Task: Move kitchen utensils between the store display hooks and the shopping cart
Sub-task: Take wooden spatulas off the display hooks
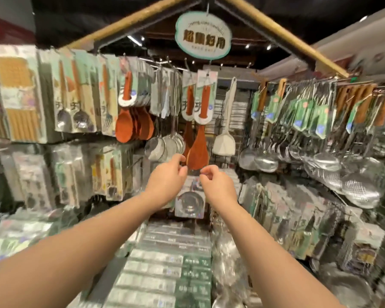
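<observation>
Before hung utensils (224, 142), left hand (167, 184) and right hand (218, 188) curl beside a package (189, 204).

A single wide-angle camera sits on the person's head, facing forward and slightly down, close to the hanging utensils (197, 150). The sign (203, 35) is at top centre; the left hand (165, 185) and right hand (218, 188) meet mid-frame.

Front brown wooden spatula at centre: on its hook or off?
On: the brown wooden spatula hangs blade down, its packaging card threaded on the metal display hook.
</observation>
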Motion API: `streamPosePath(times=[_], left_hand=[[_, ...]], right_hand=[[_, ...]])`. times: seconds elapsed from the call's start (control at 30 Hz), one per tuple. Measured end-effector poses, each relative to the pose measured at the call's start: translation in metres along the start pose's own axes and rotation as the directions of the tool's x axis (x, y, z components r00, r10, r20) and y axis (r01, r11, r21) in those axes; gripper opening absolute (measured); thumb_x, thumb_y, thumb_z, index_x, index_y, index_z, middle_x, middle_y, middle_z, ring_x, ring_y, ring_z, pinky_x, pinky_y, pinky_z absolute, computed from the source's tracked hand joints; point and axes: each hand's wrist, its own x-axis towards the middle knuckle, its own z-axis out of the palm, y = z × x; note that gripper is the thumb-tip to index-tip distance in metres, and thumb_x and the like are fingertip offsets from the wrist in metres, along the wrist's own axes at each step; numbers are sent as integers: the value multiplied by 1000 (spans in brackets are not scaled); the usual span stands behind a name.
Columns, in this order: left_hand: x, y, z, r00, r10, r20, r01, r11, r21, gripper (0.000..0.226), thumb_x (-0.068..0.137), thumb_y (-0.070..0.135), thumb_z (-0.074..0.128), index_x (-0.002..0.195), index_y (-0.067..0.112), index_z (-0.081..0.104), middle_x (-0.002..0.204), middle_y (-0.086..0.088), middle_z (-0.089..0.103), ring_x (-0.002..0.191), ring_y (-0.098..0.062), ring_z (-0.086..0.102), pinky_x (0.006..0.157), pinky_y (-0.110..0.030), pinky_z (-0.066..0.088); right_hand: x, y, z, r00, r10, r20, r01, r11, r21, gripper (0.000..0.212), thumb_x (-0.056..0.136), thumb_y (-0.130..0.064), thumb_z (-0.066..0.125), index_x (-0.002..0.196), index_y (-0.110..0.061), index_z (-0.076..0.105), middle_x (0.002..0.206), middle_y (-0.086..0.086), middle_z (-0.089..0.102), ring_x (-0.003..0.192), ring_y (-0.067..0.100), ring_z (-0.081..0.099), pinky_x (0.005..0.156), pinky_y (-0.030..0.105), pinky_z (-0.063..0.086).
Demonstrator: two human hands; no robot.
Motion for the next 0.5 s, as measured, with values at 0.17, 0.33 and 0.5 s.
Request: streamPosePath(times=[0.17, 0.33, 0.5], left_hand=[[72, -17, 0, 999, -36, -15, 35, 999, -41, 32, 95, 21, 42, 126, 15, 50, 102, -11, 65, 99, -32, 57, 80, -37, 42], [122, -28, 6, 999, -42, 1, 42, 998, -56, 38, 95, 23, 42, 133, 18, 42, 99, -5, 63, 96, -29, 58, 77, -34, 43], [167, -25, 25, 996, -76, 38, 81, 988, -131, 44, 97, 25, 43, 140, 19, 36, 122, -2, 59, 113, -24, 54, 89, -31, 41]], right_hand=[[60, 5, 2, 1000, 22, -2, -22, 995, -95, 23, 96, -25, 45, 116, -22, 56, 111, -1, 62, 99, 20, 58, 74, 29, 41], [121, 13, 5, 997, 63, 33, -57, 987, -147, 28, 95, -31, 44, 120, -23, 53, 116, 0, 61, 104, 21, 57, 81, 33, 45], [188, 16, 10, 994, 79, 71, -68, 987, -145, 38, 95, -31, 43, 131, -18, 45, 123, 5, 58, 109, 26, 55, 79, 29, 38]])
